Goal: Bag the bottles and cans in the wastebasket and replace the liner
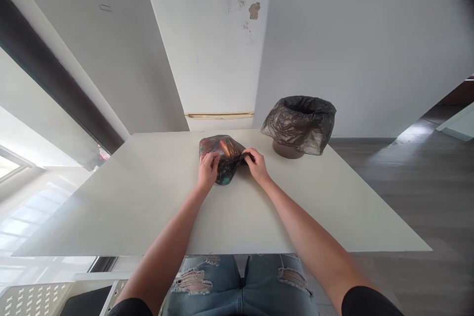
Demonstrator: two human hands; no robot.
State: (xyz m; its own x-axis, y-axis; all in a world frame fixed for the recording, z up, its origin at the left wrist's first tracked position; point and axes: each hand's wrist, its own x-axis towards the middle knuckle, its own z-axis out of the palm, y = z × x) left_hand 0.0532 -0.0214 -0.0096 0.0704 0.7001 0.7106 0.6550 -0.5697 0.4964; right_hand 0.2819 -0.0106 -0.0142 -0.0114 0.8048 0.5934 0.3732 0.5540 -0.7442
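A filled black plastic bag [226, 159] lies on the white table, and orange-red and green contents show through its thin film. My left hand [208, 170] grips the bag's near left side with its fingers closed. At the other end, my right hand [256, 164] pinches the gathered, twisted neck of the bag. What exactly is inside cannot be made out. To the right stands a brown trash can [288, 151] lined with a second black bag [301, 126], whose edge is folded down over the rim. Neither hand touches the can.
The white table [140, 207] reaches close to a white refrigerator [215, 54] against the grey wall. A light plastic chair or rack [37, 298] stands at the lower left. Grey wooden floor [403, 182] shows beyond the table's right edge.
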